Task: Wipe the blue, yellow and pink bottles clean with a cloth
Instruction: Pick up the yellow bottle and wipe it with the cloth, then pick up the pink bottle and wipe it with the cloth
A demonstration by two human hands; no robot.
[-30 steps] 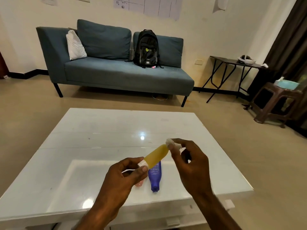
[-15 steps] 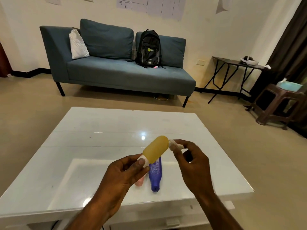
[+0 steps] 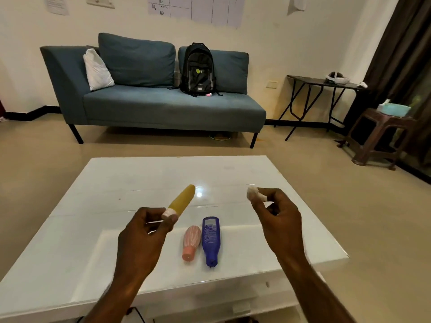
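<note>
— What's the left hand [image 3: 142,238] got?

— The yellow bottle [image 3: 182,201], pinched at its white cap end between thumb and fingers. It's a smooth, rounded tube, and its body angles up and away to the right, clear of the table [image 3: 70,252].

— And the right hand [image 3: 278,220]?

— Closed on a small, crumpled white cloth [image 3: 254,194] – the wad pokes out past the fingertips. It's held well apart from the yellow bottle, off to the right.

— The other two?

— Lying side by side on the glossy white tabletop, between the hands, caps toward the person. The pink bottle [image 3: 191,242] is short and bulbous with faint ribs; the blue bottle [image 3: 211,241], just to its right, is longer and flatter, with a printed label facing up.
</note>
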